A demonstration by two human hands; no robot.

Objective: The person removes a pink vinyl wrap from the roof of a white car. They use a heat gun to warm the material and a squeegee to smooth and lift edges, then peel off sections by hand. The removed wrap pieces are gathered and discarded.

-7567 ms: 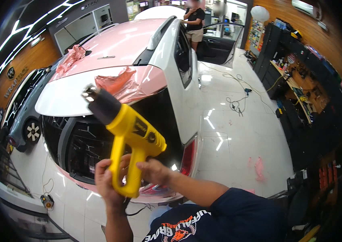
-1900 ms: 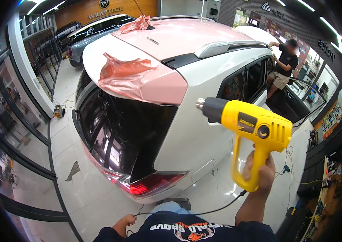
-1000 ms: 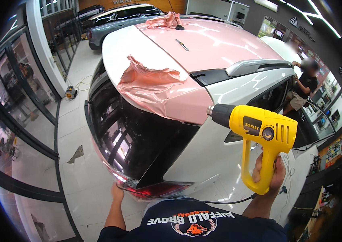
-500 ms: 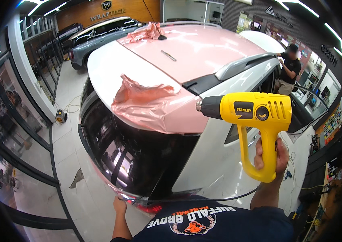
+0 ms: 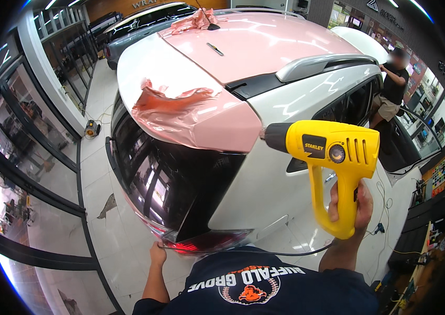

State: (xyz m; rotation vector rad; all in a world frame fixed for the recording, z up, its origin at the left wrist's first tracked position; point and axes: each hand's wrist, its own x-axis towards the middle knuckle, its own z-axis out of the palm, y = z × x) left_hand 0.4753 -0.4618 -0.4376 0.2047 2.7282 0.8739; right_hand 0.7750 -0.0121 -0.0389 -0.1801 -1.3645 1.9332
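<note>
My right hand [image 5: 363,203] grips the handle of a yellow heat gun [image 5: 332,142], its black nozzle pointing left toward the corner of the car's rear spoiler. A black power cord [image 5: 296,254] runs from the gun's base across in front of my shirt to my left hand [image 5: 158,253], whose fingers are closed around it, low beside the tail light [image 5: 196,247]. Pink film [image 5: 222,123] lies smooth over the spoiler's right end. Further left, its loose edge [image 5: 167,102] is crumpled and raised above the bare white panel [image 5: 143,60].
A slim cutter-like tool [image 5: 215,49] lies on the pink roof [image 5: 269,44], near bunched film [image 5: 193,21] around the antenna. Another person [image 5: 393,84] stands by the open side door. A work lamp [image 5: 92,128] is on the floor at left, beside glass doors [image 5: 33,152].
My view has shifted, and the car sits further up and left in it. The nozzle is still beside the spoiler corner. Both hands keep their holds. The other person's arms have moved.
</note>
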